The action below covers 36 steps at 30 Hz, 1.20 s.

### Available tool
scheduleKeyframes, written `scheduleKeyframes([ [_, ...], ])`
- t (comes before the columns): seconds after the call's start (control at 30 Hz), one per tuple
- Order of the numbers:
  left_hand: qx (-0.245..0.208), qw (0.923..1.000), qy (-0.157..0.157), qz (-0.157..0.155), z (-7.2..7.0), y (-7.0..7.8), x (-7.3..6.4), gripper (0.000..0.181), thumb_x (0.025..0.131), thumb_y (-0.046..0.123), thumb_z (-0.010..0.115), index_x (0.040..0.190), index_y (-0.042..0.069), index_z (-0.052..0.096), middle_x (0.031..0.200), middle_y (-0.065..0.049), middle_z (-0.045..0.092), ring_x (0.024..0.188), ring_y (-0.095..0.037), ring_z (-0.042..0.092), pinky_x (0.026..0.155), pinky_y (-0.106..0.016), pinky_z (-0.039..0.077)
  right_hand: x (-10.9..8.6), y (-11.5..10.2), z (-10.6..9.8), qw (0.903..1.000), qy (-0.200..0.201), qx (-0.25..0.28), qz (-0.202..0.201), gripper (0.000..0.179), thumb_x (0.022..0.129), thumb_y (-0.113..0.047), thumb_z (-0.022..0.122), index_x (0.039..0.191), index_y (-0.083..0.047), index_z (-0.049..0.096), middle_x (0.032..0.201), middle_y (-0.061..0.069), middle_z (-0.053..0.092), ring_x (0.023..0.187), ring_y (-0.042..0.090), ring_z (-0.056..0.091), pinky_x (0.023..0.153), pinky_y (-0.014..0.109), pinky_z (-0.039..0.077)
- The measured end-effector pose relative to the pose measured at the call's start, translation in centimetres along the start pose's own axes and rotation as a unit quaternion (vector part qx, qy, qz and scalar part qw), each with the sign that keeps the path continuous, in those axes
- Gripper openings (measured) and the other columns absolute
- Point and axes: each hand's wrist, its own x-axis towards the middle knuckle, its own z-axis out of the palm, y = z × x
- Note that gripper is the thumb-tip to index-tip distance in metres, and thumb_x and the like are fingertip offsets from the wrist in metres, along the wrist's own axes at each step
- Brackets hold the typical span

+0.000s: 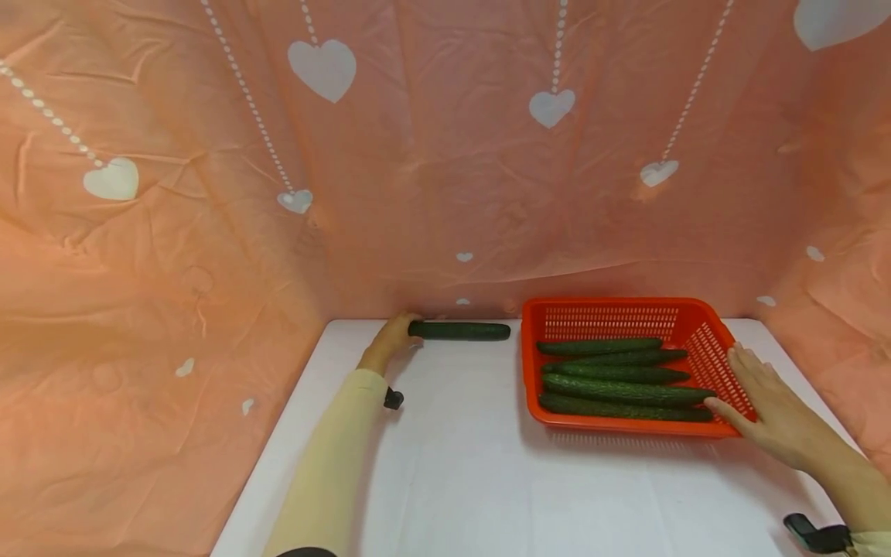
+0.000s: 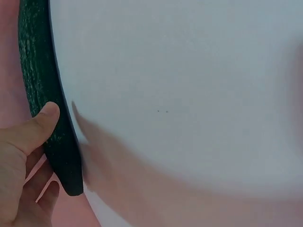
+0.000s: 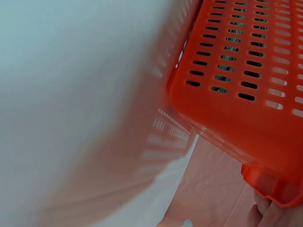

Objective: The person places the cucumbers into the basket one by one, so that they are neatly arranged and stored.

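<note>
In the head view my left hand is at the back left of the table, holding the left end of a dark green cucumber. In the left wrist view, the thumb lies across that cucumber near its tapered end, with fingers behind it. My right hand rests at the right rim of a red plastic basket, its fingers fairly straight and the thumb over the rim. Several cucumbers lie side by side in the basket. Only parts of the right fingers show in the right wrist view.
A white-covered table lies under the basket and the cucumber. Behind it and at both sides hangs a pinkish-orange cloth with white hearts. The basket's slotted wall fills the upper right of the right wrist view.
</note>
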Motion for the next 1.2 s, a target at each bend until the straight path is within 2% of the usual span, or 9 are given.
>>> scheduleKeyframes([
  [0.27,0.004,0.9997,0.011,-0.022,0.3,-0.6,0.4,0.044,0.099,0.005,0.076,0.142,0.0,0.065,0.149,-0.023,0.055,0.142,-0.043,0.051,0.121,-0.054,0.041,0.1,0.1,0.0,1.0,0.004,-0.007,-0.001,0.096,0.108,-0.039,0.062,0.167,0.009,0.004,0.173,0.036,0.001,0.164,0.042,-0.008,0.124,0.025,-0.022],
  [0.57,0.032,0.9988,0.036,0.01,0.7,-1.4,0.6,0.041,0.094,0.004,0.081,0.134,-0.001,0.072,0.138,-0.024,0.064,0.135,-0.043,0.056,0.118,-0.053,0.044,0.3,0.1,0.0,1.0,0.002,-0.004,-0.001,0.095,0.108,-0.039,0.062,0.167,0.009,0.004,0.173,0.036,0.0,0.163,0.046,-0.006,0.124,0.026,-0.022],
  [0.8,0.002,0.9999,0.008,0.011,1.0,-2.0,-0.2,0.038,0.1,0.01,0.077,0.135,-0.001,0.069,0.135,-0.021,0.069,0.132,-0.038,0.061,0.117,-0.05,0.046,0.2,0.2,0.1,1.0,0.005,0.0,-0.007,0.095,0.108,-0.037,0.062,0.167,0.01,0.004,0.172,0.038,0.002,0.164,0.045,-0.007,0.122,0.022,-0.022],
  [1.0,0.009,0.9992,0.016,0.035,0.5,-1.6,-0.8,0.034,0.101,0.011,0.075,0.133,0.0,0.07,0.13,-0.018,0.072,0.125,-0.036,0.065,0.114,-0.051,0.049,0.2,0.2,0.0,1.0,0.001,-0.004,-0.002,0.095,0.108,-0.038,0.061,0.167,0.01,0.003,0.173,0.037,0.0,0.164,0.044,-0.008,0.123,0.025,-0.022],
  [1.2,0.034,0.9981,0.02,0.047,0.2,-1.1,-1.2,0.034,0.103,0.011,0.073,0.135,0.0,0.07,0.132,-0.019,0.071,0.128,-0.036,0.064,0.114,-0.051,0.048,0.1,0.1,0.0,1.0,0.002,-0.002,0.0,0.095,0.108,-0.039,0.061,0.167,0.01,0.004,0.172,0.037,0.001,0.164,0.044,-0.008,0.124,0.026,-0.022],
])
